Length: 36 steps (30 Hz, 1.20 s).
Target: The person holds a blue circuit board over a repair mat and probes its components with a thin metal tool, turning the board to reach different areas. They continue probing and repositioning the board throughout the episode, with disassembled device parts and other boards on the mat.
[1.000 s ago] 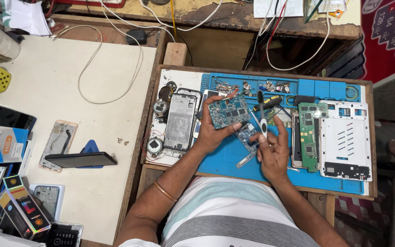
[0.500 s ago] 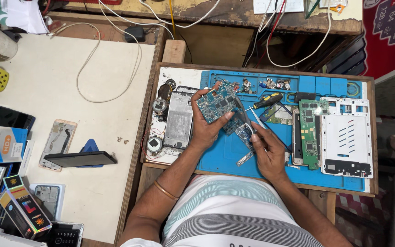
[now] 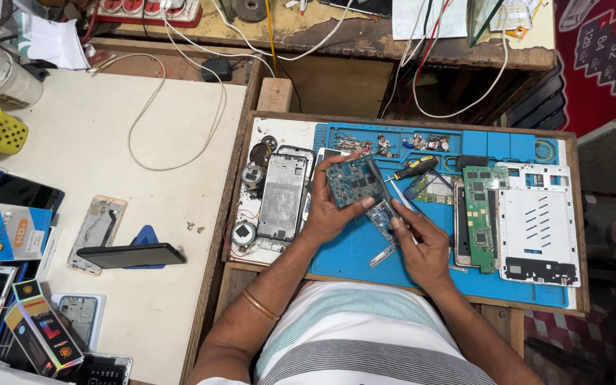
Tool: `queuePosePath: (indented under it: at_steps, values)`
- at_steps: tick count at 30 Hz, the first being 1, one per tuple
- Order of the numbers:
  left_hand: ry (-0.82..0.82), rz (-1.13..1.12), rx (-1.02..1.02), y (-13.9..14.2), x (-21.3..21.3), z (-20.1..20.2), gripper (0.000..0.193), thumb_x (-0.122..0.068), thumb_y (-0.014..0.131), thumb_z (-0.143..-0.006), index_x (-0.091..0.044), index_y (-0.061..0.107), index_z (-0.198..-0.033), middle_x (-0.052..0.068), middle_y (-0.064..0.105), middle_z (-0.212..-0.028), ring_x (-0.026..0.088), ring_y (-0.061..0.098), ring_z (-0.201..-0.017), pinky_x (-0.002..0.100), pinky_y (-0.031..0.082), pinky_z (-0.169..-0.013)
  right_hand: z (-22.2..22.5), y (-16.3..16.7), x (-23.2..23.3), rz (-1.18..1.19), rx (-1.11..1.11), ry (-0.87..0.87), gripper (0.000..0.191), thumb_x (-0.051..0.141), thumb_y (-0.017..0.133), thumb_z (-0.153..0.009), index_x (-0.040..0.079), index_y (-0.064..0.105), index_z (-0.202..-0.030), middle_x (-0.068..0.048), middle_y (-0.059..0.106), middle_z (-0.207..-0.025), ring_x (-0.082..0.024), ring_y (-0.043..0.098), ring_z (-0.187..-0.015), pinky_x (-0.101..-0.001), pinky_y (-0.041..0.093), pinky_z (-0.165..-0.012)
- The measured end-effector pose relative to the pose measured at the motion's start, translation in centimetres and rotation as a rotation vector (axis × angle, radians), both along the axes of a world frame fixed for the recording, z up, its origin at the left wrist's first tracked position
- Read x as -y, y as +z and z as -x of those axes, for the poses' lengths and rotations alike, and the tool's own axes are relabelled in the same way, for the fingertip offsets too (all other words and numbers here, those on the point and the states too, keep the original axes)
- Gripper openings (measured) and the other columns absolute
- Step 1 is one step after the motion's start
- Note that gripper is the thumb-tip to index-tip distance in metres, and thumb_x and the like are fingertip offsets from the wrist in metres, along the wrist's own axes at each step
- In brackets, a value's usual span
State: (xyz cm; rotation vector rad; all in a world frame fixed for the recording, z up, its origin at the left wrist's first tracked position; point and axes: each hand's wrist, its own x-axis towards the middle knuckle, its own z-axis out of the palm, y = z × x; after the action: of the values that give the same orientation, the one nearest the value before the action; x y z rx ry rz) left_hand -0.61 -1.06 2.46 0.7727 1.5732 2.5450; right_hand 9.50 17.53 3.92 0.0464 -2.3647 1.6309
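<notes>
Two hands work over the blue mat (image 3: pixel 351 249): left hand (image 3: pixel 326 214) fingers curl around a circuit board (image 3: pixel 354 185); right hand (image 3: pixel 422 246), at four o'clock from it, pinches thin tweezers (image 3: pixel 383 192).

Circuit board (image 3: pixel 354 182) in left hand (image 3: pixel 329 214)

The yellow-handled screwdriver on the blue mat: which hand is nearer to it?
Right. The right hand sits just below the screwdriver, holding a thin tool. The left hand is further to the side, gripping the blue circuit board.
</notes>
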Motion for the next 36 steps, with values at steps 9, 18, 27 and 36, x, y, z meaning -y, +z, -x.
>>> queuePosePath:
  at_steps: [9, 18, 27, 36]
  values:
    - [0.075, -0.140, 0.134, -0.7, 0.0, 0.5, 0.081, -0.002, 0.082, -0.088, -0.015, 0.032, -0.151, 0.022, 0.046, -0.159, 0.027, 0.055, -0.139, 0.040, 0.054, -0.116, -0.3, -0.3, 0.3, -0.009, 0.093, 0.007, 0.035, 0.014, 0.067, -0.098, 0.008, 0.068, -0.133, -0.009, 0.076, -0.095, -0.010, 0.070, -0.077, -0.0232, 0.054, -0.061]
    - [-0.021, -0.053, 0.069, -1.3, -0.2, 0.2, 0.084, 0.000, 0.083, -0.088, -0.015, 0.032, -0.153, 0.022, 0.048, -0.158, 0.025, 0.057, -0.137, 0.039, 0.057, -0.113, 0.1, -0.8, -0.6, 0.051, 0.058, 0.004, 0.035, 0.016, 0.066, -0.101, 0.007, 0.067, -0.135, -0.009, 0.075, -0.096, -0.007, 0.068, -0.079, -0.0214, 0.054, -0.064]
    - [0.013, -0.065, 0.095, -1.3, -0.2, 0.6, 0.086, -0.005, 0.084, -0.086, -0.018, 0.032, -0.153, 0.022, 0.049, -0.156, 0.025, 0.060, -0.135, 0.038, 0.062, -0.107, 0.0, -1.1, -0.4, -0.002, 0.096, -0.007, 0.034, 0.016, 0.063, -0.101, 0.008, 0.068, -0.134, -0.009, 0.076, -0.093, -0.009, 0.071, -0.078, -0.0221, 0.056, -0.062]
    - [-0.012, -0.056, 0.073, -1.1, -0.2, 0.2, 0.084, 0.001, 0.082, -0.088, -0.015, 0.030, -0.151, 0.024, 0.048, -0.157, 0.025, 0.060, -0.135, 0.038, 0.059, -0.112, 0.2, -1.4, -0.7, 0.098, 0.063, 0.019, 0.035, 0.017, 0.063, -0.103, 0.006, 0.066, -0.136, -0.008, 0.075, -0.097, -0.008, 0.072, -0.084, -0.0206, 0.059, -0.068]
